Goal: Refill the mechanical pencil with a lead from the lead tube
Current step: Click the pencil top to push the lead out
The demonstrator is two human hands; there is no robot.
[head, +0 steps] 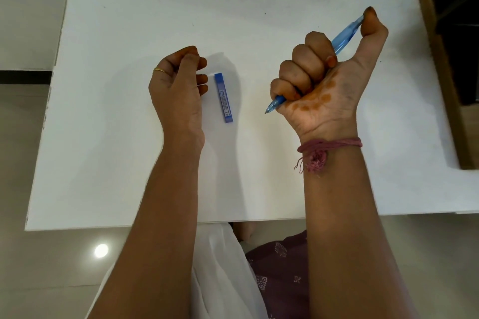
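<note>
The blue translucent mechanical pencil (346, 33) is gripped in the fist of my right hand (324, 77), raised above the table. Its metal tip points down and left, and my thumb rests on its back end. A small flat blue lead tube (223, 97) lies on the white table (129, 163), between my two hands. My left hand (178, 80) hovers just left of the tube with its fingers loosely curled and nothing visible in it. It does not touch the tube.
A brown wooden frame with dark things inside (451, 59) stands past the table's right edge. Light tiled floor (51, 267) lies to the left and in front. My lap in white and purple cloth (259, 267) is below the table's near edge.
</note>
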